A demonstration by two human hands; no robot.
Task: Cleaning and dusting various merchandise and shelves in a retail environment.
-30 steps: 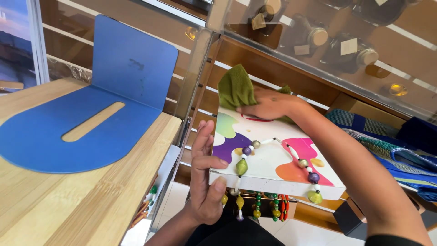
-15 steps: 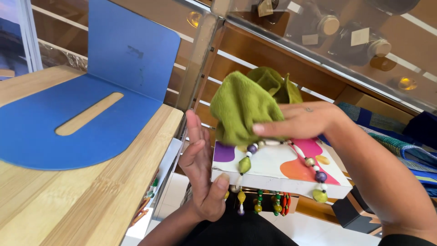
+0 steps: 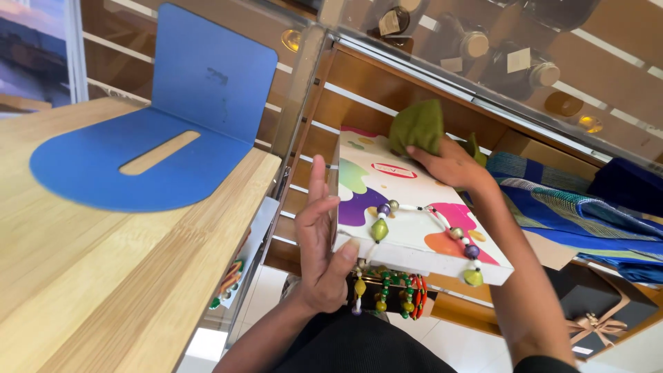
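At the left of the frame a blue bent stand (image 3: 159, 131) is sitting on the wooden worktop (image 3: 83, 276). At centre, the left hand (image 3: 321, 242), fingers open flat, is steadying the white box (image 3: 414, 221) carrying a bead necklace (image 3: 442, 228). Upper centre, the right hand (image 3: 452, 166) is gripping a green cloth (image 3: 416, 126) against the box top.

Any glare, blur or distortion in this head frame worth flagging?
Head view: bright spots glare on the glass panel; the wooden table bows near the edge, wide-angle distortion; the green cloth under the right hand is slightly soft.
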